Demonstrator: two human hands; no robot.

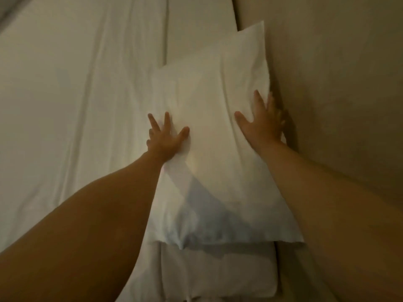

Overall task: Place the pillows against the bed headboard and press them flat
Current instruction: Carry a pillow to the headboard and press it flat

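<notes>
Against the beige headboard, on the white bed sheet: white pillow, long edge touching the padding. Second pillow partly visible underneath, nearer the camera. Risk: uneven pressure from either side, pushing the pillow away from the headboard or bunching its case into creases. Left hand flat on the outer edge; right hand flat beside the headboard. Both grips spread apart, palms down, clamped on nothing.
</notes>
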